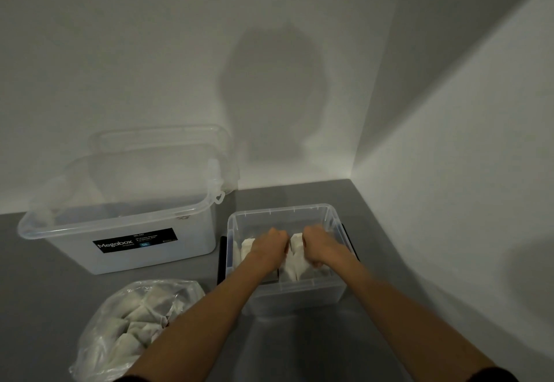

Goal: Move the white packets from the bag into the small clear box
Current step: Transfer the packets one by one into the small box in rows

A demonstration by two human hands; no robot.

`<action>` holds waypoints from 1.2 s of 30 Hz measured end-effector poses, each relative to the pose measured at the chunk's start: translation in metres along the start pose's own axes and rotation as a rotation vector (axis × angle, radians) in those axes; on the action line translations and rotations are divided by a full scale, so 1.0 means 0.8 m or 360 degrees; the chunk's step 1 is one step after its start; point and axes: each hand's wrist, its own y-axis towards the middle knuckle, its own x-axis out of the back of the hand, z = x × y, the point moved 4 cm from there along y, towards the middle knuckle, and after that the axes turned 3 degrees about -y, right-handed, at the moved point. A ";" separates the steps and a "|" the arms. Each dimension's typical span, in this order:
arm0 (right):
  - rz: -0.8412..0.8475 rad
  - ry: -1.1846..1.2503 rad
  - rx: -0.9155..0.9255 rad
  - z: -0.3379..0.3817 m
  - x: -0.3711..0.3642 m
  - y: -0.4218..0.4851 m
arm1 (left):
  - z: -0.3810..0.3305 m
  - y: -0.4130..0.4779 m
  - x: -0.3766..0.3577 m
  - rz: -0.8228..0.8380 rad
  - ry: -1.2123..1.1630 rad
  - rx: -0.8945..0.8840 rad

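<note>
One label to read here, a black label [135, 240] in the middle left of the frame, stuck on the front wall of the large clear box [75, 249]. Big white letters on its left half spell "Megabox", with a tiny word under it that is too small to make out. To the right of that, a small blue patch reads "12L". Above the patch run a few lines of fine white print, too blurred to read, and so is the tiny mark at the label's right end.

Bag [99, 336] front-left; big box [120, 249] behind it; small box [334, 216] right, holding packets [295, 267].
</note>
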 end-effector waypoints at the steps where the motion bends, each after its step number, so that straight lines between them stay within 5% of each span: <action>1: -0.0004 0.0000 -0.0002 0.000 0.001 -0.001 | 0.001 0.000 0.001 -0.0002 -0.0003 -0.0004; 12: -0.0264 0.0166 0.0127 0.020 0.047 -0.011 | 0.010 -0.015 0.051 -0.0073 -0.0197 -0.0141; 22: -0.0575 0.0379 0.0506 0.132 0.111 -0.058 | 0.100 -0.110 0.162 -0.0385 -0.0552 -0.0171; 36: -0.0112 0.0372 0.0923 0.312 -0.008 -0.087 | 0.265 -0.239 0.125 -0.0389 -0.0556 0.0218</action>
